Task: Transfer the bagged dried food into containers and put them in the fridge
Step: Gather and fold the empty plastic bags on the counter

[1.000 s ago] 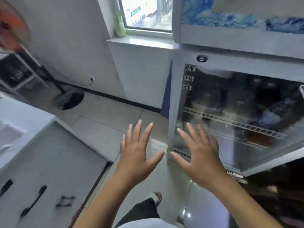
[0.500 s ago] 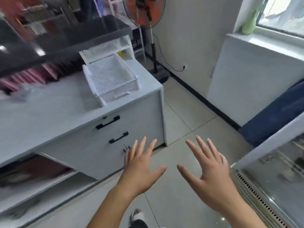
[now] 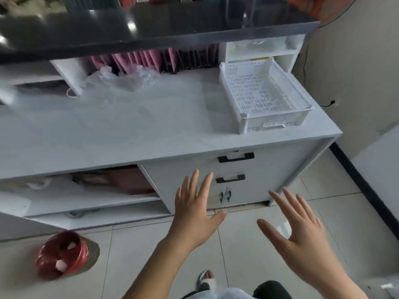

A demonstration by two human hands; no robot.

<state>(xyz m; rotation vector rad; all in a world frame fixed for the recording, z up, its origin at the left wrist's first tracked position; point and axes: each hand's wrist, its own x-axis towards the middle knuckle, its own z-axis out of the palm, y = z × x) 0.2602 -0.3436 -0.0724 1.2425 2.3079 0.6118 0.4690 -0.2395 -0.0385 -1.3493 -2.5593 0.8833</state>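
1. Bare and empty, my left hand (image 3: 195,214) has its fingers straight and spread, thumb out to the side, holding nothing above the tiled floor (image 3: 248,264).
2. My right hand (image 3: 302,238) is the same: fingers fanned, palm down, touching nothing, just beside the left with a gap between the thumbs.
3. Past the fingertips I see the white counter cabinet (image 3: 151,130) with two black drawer handles (image 3: 235,157).
4. On the counter's right end sits a white perforated plastic basket (image 3: 265,98).
5. Further left on the counter, near the back, lies a crumpled clear plastic bag (image 3: 127,79); I cannot tell what it holds, and I see no container.
6. Pink folders (image 3: 146,61) stand behind the bag, under a dark glossy upper shelf (image 3: 151,29).
7. A red-lined waste bin (image 3: 64,255) stands on the floor to my left.
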